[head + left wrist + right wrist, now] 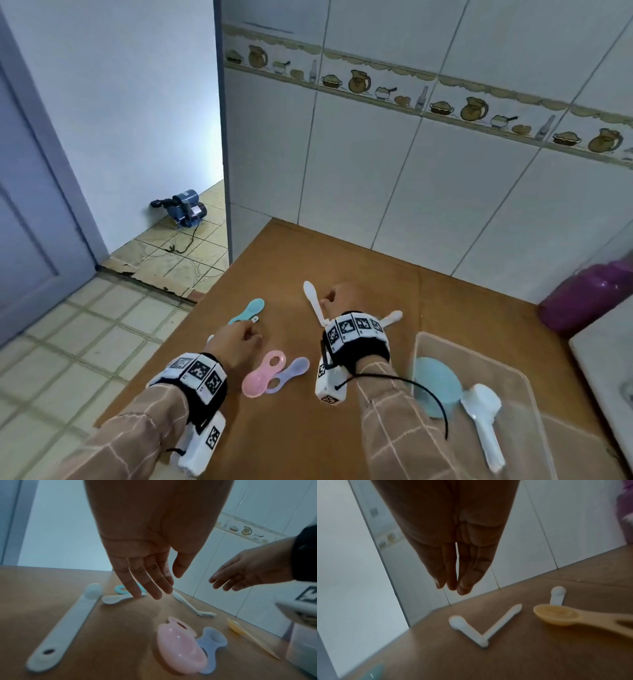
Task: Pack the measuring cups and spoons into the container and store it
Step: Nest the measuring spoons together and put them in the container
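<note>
On the tabletop [342,428], white spoons [313,301] hinged in a V, bowls pointing away. Right hand [337,298] and left hand [236,339] hover above, fingers straight, holding nothing. Yellow spoon [556,616] appears only in wrist views; container [534,387] at right.

Bare table [342,428] lies between the pink cup [262,373] and container [534,404]; scattered spoons [313,303] perhaps crowd the far side.

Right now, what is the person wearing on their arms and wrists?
Both arms wear tan sleeves with a pale grid check. Each wrist carries a black band ringed with white squares printed with black coded markers, plus a white camera block beneath. A black cable loops from the right wrist.
</note>
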